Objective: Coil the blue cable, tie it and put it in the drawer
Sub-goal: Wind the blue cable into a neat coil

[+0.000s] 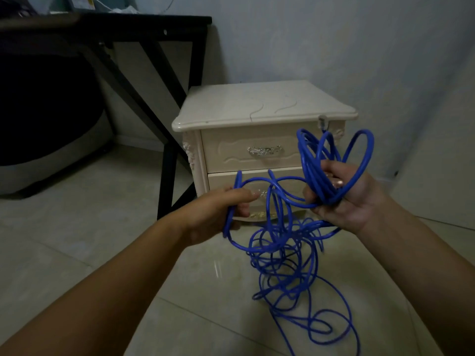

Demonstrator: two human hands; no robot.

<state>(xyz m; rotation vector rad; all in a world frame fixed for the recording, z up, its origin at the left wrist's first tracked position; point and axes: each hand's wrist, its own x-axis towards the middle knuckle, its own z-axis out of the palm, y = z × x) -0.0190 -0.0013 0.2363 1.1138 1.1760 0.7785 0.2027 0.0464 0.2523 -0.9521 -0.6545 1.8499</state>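
A long blue cable (282, 255) hangs in loose tangled loops between my hands and trails onto the floor tiles. My right hand (344, 199) grips a bundle of several loops that stand up above the fist. My left hand (218, 211) holds a single strand of the same cable, fingers curled round it. Behind the hands stands a cream nightstand (257, 106) with two drawers; the upper drawer (246, 150) is closed and has a metal handle. The lower drawer (259, 183) is partly hidden by hands and cable.
A black table (164, 34) with slanted legs stands to the left of the nightstand. A dark bulky object on a pale base (46, 119) sits under it. Glossy beige floor tiles (77, 227) spread below. Pale walls meet behind the nightstand.
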